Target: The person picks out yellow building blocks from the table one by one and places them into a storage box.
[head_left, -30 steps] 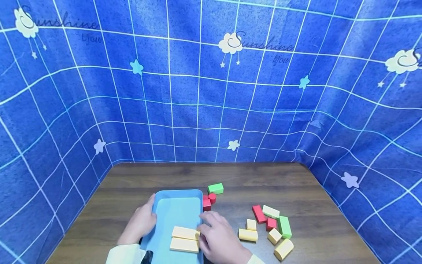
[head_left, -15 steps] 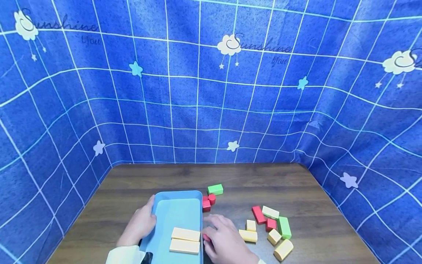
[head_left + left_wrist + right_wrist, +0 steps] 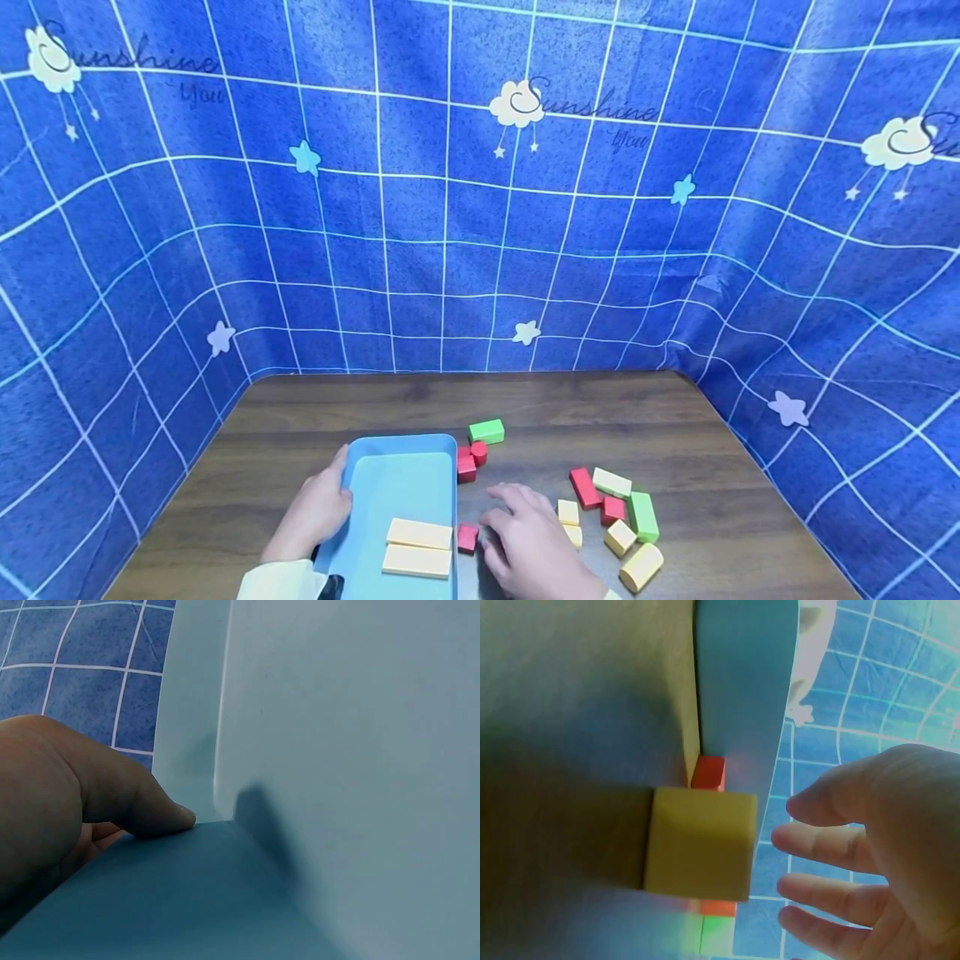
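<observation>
My left hand [image 3: 313,512] grips the left wall of a light blue tray [image 3: 401,444]. In the left wrist view its thumb lies over the tray's rim [image 3: 180,847], with other fingers outside. Two pale yellow planks [image 3: 420,533] lie side by side inside the tray. Just outside the right wall, a red block [image 3: 467,538] sits on the table. My right hand [image 3: 534,537] is to the right of that block, fingers apart and holding nothing. In the right wrist view a yellow block [image 3: 701,844] stands before these fingers, partly covering a red block [image 3: 709,772] by the tray wall.
Beyond the right hand lie several blocks: a red one [image 3: 585,487], a green one [image 3: 642,517], a cream one [image 3: 612,482] and a yellow cylinder [image 3: 641,567]. Red blocks [image 3: 467,468] and a green block [image 3: 487,431] lie near the tray's far right corner. Blue patterned cloth [image 3: 480,250] surrounds the table.
My right hand has let go of a red block beside the tray's right wall and shifted right, away from it. The left hand keeps its hold on the tray.
</observation>
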Available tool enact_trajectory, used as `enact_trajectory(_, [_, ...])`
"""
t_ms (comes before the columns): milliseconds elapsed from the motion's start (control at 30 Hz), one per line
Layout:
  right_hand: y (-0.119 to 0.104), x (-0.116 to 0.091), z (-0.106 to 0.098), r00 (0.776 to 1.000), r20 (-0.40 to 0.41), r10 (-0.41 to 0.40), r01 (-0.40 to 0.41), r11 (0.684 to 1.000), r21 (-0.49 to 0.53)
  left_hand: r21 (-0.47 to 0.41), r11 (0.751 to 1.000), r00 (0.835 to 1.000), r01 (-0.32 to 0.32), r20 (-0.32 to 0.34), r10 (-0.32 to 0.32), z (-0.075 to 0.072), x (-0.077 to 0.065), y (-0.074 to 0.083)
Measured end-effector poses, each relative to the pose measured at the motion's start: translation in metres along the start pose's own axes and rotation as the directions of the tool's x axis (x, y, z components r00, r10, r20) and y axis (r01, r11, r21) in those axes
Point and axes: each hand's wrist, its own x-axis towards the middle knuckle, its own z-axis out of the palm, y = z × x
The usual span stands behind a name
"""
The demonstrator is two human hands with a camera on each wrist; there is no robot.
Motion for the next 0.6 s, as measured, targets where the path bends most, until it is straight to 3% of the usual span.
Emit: enact_trajectory(600, [0.014, -0.012, 0.002, 0.995, 0.056, 0.082, -0.081, 0.996, -0.028, 0.008, 1.000, 1.000, 0.002, -0.006, -0.002, 0.002, 0.002, -0.001])
